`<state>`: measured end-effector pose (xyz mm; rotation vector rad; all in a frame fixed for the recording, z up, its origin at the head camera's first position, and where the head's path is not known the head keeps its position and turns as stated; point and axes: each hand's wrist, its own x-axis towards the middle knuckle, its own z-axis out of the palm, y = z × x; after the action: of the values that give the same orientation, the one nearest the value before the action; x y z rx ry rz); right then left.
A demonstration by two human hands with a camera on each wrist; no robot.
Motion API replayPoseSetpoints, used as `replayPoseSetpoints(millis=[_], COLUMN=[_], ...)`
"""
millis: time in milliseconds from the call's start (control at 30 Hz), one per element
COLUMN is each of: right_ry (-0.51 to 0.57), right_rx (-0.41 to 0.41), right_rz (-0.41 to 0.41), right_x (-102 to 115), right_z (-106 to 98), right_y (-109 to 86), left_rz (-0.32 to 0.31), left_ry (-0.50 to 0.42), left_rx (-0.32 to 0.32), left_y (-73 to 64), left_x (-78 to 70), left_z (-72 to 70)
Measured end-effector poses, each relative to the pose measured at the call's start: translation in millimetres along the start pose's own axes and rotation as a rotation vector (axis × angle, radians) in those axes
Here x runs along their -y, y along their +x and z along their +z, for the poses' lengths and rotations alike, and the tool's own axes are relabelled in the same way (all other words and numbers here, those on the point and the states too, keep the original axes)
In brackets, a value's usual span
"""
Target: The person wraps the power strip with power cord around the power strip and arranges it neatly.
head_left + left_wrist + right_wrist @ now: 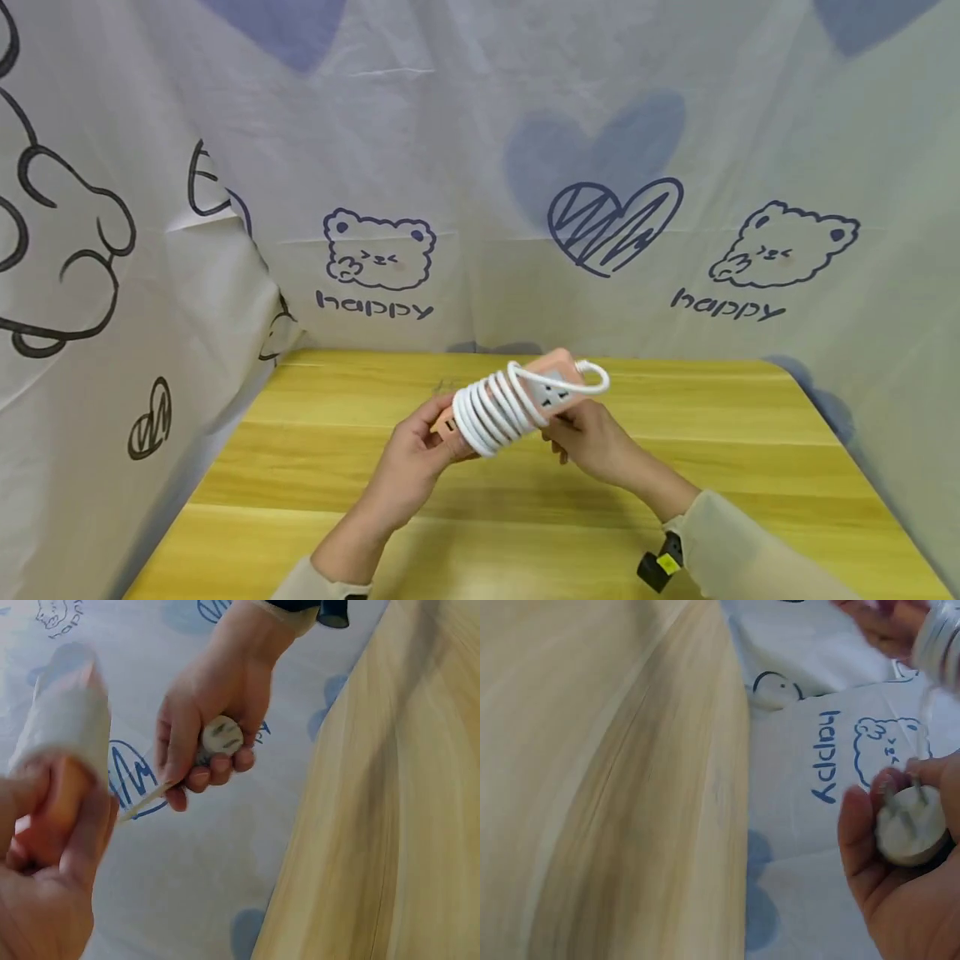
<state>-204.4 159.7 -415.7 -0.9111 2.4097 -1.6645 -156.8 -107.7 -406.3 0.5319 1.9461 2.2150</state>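
Note:
A pink power strip is tilted above the table, its white cord wound round it in several turns. My left hand grips the strip's lower left end, thumb on one side and fingers on the other. On the right, my right hand holds the cord's plug, which the head view hides behind the strip. In the right wrist view the plug's metal prongs point out of the curled fingers. A stretch of cord runs from the right hand toward the strip.
A yellow wood-grain table lies beneath both hands. White cloth with blue hearts and bear drawings hangs behind it and at both sides. A black device with a yellow mark sits at the right wrist.

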Motion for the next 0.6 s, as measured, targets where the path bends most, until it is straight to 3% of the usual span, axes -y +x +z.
replayPoseSetpoints(millis=[67, 100, 167, 267, 367, 467, 600], right_ry=[0.062, -0.015, 0.043, 0.137, 0.224, 0.253, 0.248], right_rx=[-0.014, -0.013, -0.008, 0.001, -0.046, -0.128, -0.168], right_rz=[0.208, 0.216, 0.272, 0.307, 0.344, 0.373, 0.373], right_x=[3.9, 5.2, 8.6, 14.0, 18.2, 20.9, 21.6], right_z=[0.3, 0.7, 5.7, 16.2, 26.1, 32.2, 33.9], right_y=[-5.5, -7.5, -7.1, -6.6, -5.8, -5.0, -4.5], left_rz=[-0.011, -0.021, -0.04, -0.038, -0.024, -0.034, -0.071], left_ry=[-0.012, -0.009, 0.035, 0.213, 0.474, 0.66, 0.781], left_rx=[-0.109, -0.157, -0.249, -0.364, -0.45, -0.456, -0.391], left_y=[2.8, 3.8, 3.7, 2.4, 0.6, 0.9, 2.6], left_x=[0.9, 1.9, 4.5, 9.2, 12.5, 15.7, 21.0], left_z=[2.1, 3.2, 4.1, 8.4, 15.4, 22.2, 26.1])
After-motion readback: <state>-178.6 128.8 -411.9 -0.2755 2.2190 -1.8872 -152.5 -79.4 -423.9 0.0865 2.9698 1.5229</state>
